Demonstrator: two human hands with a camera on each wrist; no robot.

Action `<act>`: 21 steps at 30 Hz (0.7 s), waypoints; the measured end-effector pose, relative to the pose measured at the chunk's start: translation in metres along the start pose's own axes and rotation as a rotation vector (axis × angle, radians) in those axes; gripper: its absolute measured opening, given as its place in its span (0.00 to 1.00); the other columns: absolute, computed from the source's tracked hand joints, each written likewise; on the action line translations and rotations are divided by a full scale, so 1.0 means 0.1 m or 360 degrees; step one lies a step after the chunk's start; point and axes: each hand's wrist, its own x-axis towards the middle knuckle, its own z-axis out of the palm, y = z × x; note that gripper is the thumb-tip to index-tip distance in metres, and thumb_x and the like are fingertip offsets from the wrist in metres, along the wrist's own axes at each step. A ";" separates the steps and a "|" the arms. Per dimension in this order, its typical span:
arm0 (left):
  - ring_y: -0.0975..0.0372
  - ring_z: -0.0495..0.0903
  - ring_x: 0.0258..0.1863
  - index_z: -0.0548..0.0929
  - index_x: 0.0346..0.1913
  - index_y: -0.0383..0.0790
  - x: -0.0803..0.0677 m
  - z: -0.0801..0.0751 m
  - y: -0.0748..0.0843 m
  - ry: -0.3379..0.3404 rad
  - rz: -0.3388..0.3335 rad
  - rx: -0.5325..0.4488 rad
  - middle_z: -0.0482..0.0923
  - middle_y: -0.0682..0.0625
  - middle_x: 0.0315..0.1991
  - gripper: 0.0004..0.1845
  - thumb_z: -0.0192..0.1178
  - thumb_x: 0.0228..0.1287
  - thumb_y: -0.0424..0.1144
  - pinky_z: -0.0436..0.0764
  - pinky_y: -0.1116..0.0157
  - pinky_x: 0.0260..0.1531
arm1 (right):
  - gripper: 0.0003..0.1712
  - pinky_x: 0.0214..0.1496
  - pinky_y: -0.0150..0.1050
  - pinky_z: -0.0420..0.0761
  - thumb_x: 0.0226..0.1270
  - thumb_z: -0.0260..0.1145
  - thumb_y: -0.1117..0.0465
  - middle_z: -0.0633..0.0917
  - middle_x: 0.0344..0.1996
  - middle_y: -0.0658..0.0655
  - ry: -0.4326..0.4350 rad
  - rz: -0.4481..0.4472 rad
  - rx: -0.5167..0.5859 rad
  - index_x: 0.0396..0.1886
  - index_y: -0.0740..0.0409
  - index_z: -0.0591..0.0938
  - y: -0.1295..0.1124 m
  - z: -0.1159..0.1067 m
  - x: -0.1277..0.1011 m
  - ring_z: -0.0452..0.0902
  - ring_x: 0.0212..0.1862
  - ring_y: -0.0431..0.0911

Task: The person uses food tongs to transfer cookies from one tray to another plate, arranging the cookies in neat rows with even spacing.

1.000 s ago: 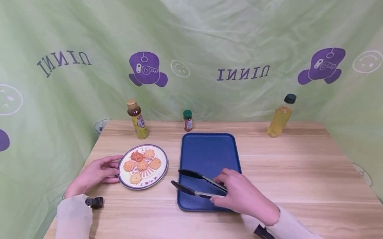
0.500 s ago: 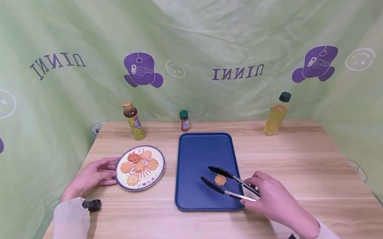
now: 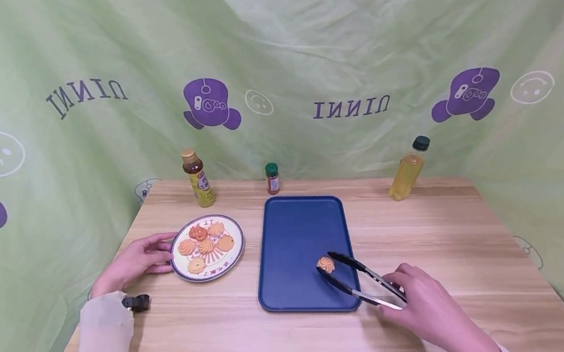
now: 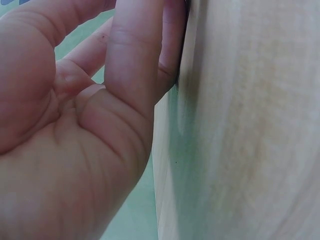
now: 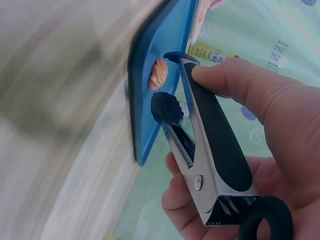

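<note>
Black tongs gripped by right hand, tips apart beside cookie; left hand relaxed, fingertips touching plate; backdrop reads "UNINI" mirrored.

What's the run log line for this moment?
right hand: grips tongs | cookie: on blue tray | left hand: touches cookie plate

Head cam sits up above my fingers, looking forward and down, far enough back to get the whole table plus the green backdrop behind. Left wrist cam is jammed right against my left hand, basically palm and the table edge beside my fingers. Right wrist cam looks along my right hand past the tongs toward the blue tray beyond my fingertips. Head and right wrist views share tongs, tray and cookie.
</note>
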 end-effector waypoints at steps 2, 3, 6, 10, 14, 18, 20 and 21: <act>0.63 0.89 0.51 0.55 0.88 0.25 0.00 0.00 0.00 -0.0001 -0.0002 -0.0009 0.73 0.29 0.68 0.41 0.63 0.81 0.27 0.97 0.60 0.57 | 0.28 0.32 0.30 0.67 0.49 0.89 0.46 0.77 0.34 0.42 -0.0008 0.0010 -0.0003 0.48 0.53 0.94 0.00 0.00 -0.02 0.66 0.35 0.35; 0.63 0.89 0.51 0.55 0.88 0.25 0.00 0.00 0.01 -0.0002 -0.0002 -0.0015 0.73 0.29 0.67 0.41 0.63 0.81 0.27 0.97 0.60 0.57 | 0.28 0.32 0.30 0.68 0.49 0.89 0.46 0.77 0.34 0.42 -0.0013 0.0015 -0.0004 0.48 0.53 0.93 0.00 0.00 -0.03 0.66 0.35 0.35; 0.64 0.89 0.51 0.55 0.88 0.25 0.00 0.01 0.00 -0.0009 0.0001 -0.0020 0.72 0.29 0.68 0.41 0.64 0.81 0.28 0.97 0.61 0.57 | 0.29 0.32 0.31 0.68 0.48 0.89 0.47 0.79 0.35 0.42 -0.0011 0.0015 -0.0003 0.49 0.54 0.93 0.01 0.01 -0.05 0.67 0.36 0.36; 0.63 0.89 0.51 0.55 0.88 0.25 0.00 0.00 0.00 -0.0010 0.0007 0.0000 0.72 0.26 0.69 0.41 0.64 0.81 0.28 0.97 0.60 0.58 | 0.29 0.33 0.31 0.69 0.48 0.88 0.47 0.80 0.36 0.41 -0.0025 0.0027 -0.0001 0.49 0.53 0.93 0.01 0.03 -0.05 0.68 0.37 0.36; 0.63 0.89 0.52 0.56 0.88 0.25 0.01 -0.01 0.00 -0.0008 0.0012 0.0013 0.72 0.26 0.70 0.41 0.63 0.81 0.28 0.97 0.60 0.58 | 0.27 0.32 0.31 0.70 0.48 0.88 0.47 0.81 0.37 0.42 -0.0040 0.0045 0.0005 0.48 0.52 0.93 0.01 0.03 -0.05 0.69 0.36 0.36; 0.63 0.89 0.52 0.56 0.88 0.26 0.01 -0.01 0.00 -0.0005 0.0012 0.0014 0.71 0.26 0.70 0.41 0.64 0.81 0.27 0.97 0.60 0.57 | 0.26 0.32 0.31 0.68 0.48 0.88 0.47 0.81 0.36 0.42 -0.0037 0.0046 0.0007 0.47 0.52 0.93 0.01 0.03 -0.05 0.68 0.35 0.36; 0.63 0.89 0.52 0.56 0.88 0.26 0.01 0.00 0.01 -0.0004 0.0012 0.0015 0.72 0.26 0.70 0.41 0.64 0.81 0.27 0.97 0.60 0.58 | 0.26 0.32 0.31 0.68 0.48 0.87 0.48 0.80 0.35 0.42 -0.0030 0.0043 0.0005 0.47 0.52 0.93 0.00 0.03 -0.05 0.68 0.35 0.35; 0.63 0.89 0.52 0.57 0.88 0.26 0.01 0.00 0.01 -0.0002 0.0011 0.0017 0.72 0.26 0.70 0.41 0.64 0.81 0.27 0.97 0.60 0.58 | 0.26 0.32 0.30 0.68 0.48 0.87 0.48 0.80 0.35 0.42 -0.0028 0.0043 0.0004 0.46 0.52 0.93 0.00 0.03 -0.05 0.67 0.35 0.35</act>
